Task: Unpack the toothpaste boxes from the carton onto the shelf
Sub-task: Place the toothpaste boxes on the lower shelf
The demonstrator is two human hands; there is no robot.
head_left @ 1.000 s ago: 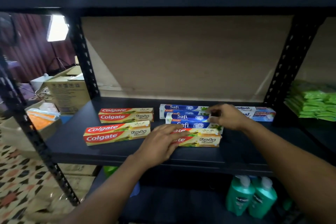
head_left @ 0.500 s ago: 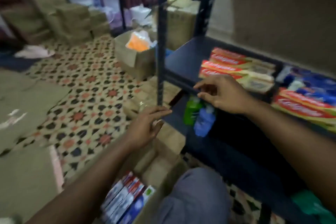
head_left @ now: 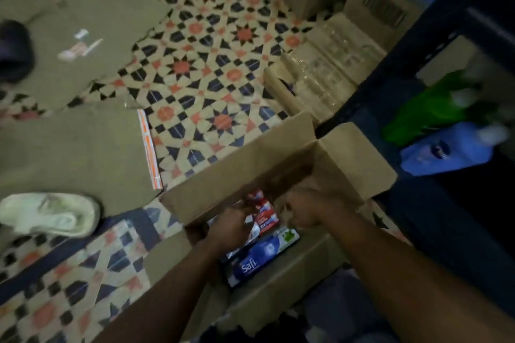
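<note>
We're looking down on the patterned tile floor (head_left: pixel 211 69), and it's lying open beyond the carton, toward the top of the view. Flattened cardboard (head_left: pixel 72 145) is covering the left side, its edge running just beside the carton's left corner. On the right the dark shelf frame (head_left: pixel 418 44) is slanting across, crowding that side. The carton (head_left: pixel 250 170) is sitting open on the floor against the frame, far flap standing up, right flap splaying out toward the upright. A pale shoe (head_left: pixel 47 214) is lying at the left edge. A green bottle (head_left: pixel 429 108) and a blue bottle (head_left: pixel 446 150) are lying on the low shelf. Both hands are reaching inside the carton. The left hand (head_left: pixel 231 227) is curling its fingers round the red box (head_left: pixel 264 217). The right hand (head_left: pixel 309 209) is bunched by the right wall; we can't tell whether it's holding anything. The blue Safi box (head_left: pixel 259 256) is lying flat, nearer us.
</note>
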